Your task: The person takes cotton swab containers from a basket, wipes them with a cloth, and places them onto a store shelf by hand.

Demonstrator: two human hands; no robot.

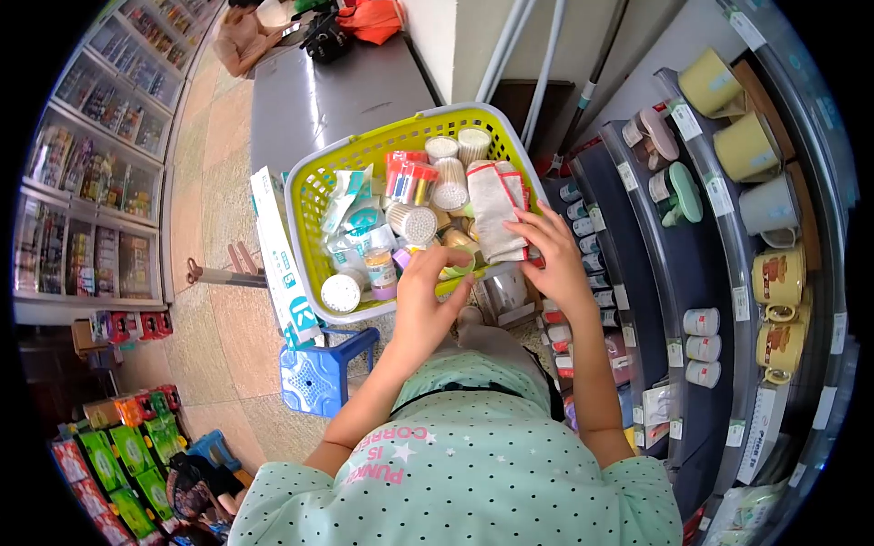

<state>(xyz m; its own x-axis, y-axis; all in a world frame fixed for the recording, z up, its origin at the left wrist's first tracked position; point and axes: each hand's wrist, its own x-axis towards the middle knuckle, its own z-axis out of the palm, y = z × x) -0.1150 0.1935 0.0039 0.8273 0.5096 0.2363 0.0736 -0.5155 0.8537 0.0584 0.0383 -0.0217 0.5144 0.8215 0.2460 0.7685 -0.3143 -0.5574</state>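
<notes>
A yellow-green shopping basket [303, 202] stands in front of me, packed with several toothpick jars, cotton-swab tubs and sachets. My left hand [424, 296] reaches over the near rim, its fingers curled around a small green-yellow jar [458, 267] among the goods. My right hand [553, 257] lies at the basket's right side and grips the edge of a folded white cloth with red trim [492, 207]. My mint-green shirt [473, 464] fills the bottom of the view.
Dark shelves on the right carry yellow and grey mugs [779, 275] and small white jars [701, 321]. A blue stool [319, 375] and a long white-and-blue box [280, 259] are beside the basket. Beyond it is a grey counter [337, 96], and a person [241, 36] crouches far off.
</notes>
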